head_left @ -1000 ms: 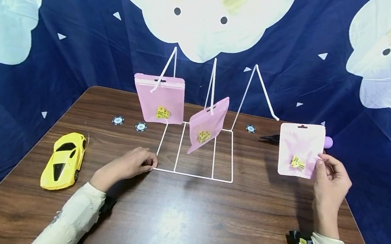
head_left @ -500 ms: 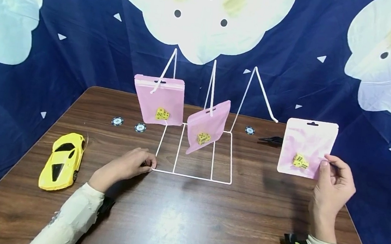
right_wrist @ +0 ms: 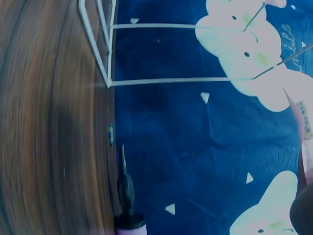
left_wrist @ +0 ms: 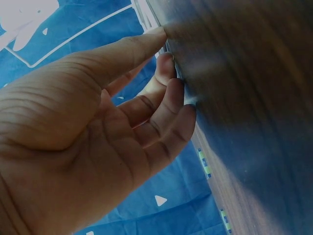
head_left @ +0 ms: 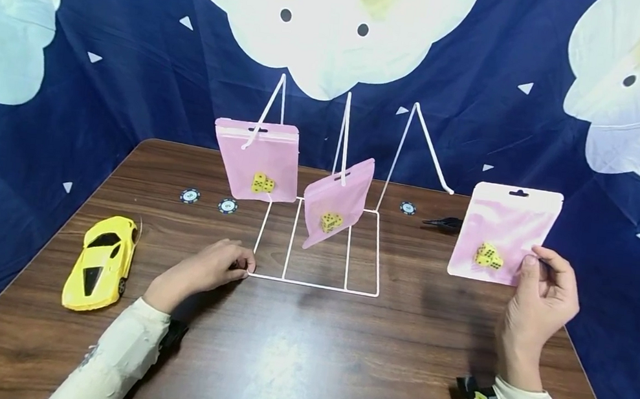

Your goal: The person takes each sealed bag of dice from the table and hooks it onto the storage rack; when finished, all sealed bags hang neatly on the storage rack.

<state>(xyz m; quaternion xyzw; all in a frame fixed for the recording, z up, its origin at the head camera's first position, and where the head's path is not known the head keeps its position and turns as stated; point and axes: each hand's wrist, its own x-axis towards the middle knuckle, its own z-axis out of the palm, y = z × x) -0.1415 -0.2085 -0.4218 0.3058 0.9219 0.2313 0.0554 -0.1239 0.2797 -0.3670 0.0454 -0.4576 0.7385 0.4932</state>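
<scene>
My right hand (head_left: 543, 301) pinches the lower right side of a pink zip bag (head_left: 519, 224) between thumb and fingers, above the table's right side. Yellow dice (head_left: 488, 256) show through it, and its hang hole is at the top. My left hand (head_left: 225, 264) grips the front left corner of a white wire display rack (head_left: 317, 285); in the left wrist view its thumb and fingertips (left_wrist: 166, 63) meet at the frame. Two similar bags hang on the rack: one on the left hook (head_left: 278, 156), one turned sideways on the middle hook (head_left: 350, 193). The right hook (head_left: 434, 148) is bare.
A yellow toy car (head_left: 99, 264) stands at the left. Poker chips lie behind the rack's left side (head_left: 189, 195) and near its right (head_left: 407, 208). A pointed black tool (right_wrist: 126, 191) with a pinkish-purple handle lies at the back right, partly behind the held bag.
The right hand has raised the bag and tilted it so its top leans right; more of the dice shows. The left hand stays at the rack's corner.
</scene>
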